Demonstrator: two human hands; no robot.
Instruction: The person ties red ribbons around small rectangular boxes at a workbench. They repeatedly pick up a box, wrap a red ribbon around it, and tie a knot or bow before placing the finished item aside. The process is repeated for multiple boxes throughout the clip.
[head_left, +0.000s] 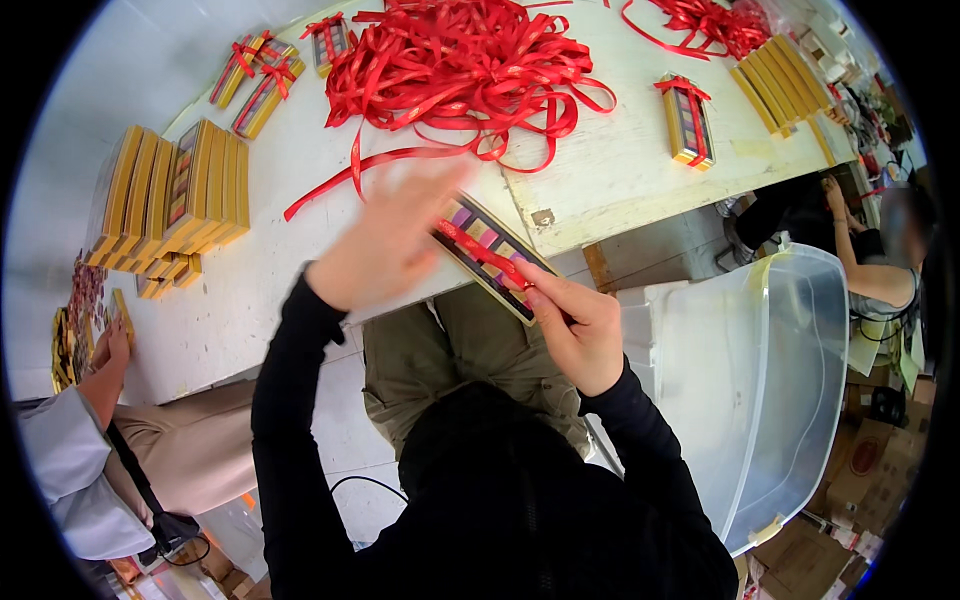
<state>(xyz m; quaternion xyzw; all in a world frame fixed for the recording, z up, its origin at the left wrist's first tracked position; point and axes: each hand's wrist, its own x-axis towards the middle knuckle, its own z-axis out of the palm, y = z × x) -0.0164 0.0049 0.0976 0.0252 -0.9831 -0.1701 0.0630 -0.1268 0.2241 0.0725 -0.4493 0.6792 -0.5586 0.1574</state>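
Observation:
A slim gold box (494,262) with a dark-framed front and several coloured squares lies slanted at the table's near edge. A red ribbon (470,248) runs lengthwise over its face. My right hand (578,328) grips the lower right part of the box, with thumb and fingers closed where the ribbon bunches. My left hand (385,235) is smeared by motion beside the box's upper left end. Whether it holds any ribbon cannot be made out. Just beyond it, a loose ribbon strand (325,196) trails from a large heap of red ribbons (460,70).
Stacked gold boxes (165,195) stand at the left, with ribbon-tied boxes (262,95) behind. One tied box (687,122) and a gold stack (782,85) sit at the right. A clear plastic bin (765,390) is right of me. Co-workers sit at left (110,350) and far right (880,250).

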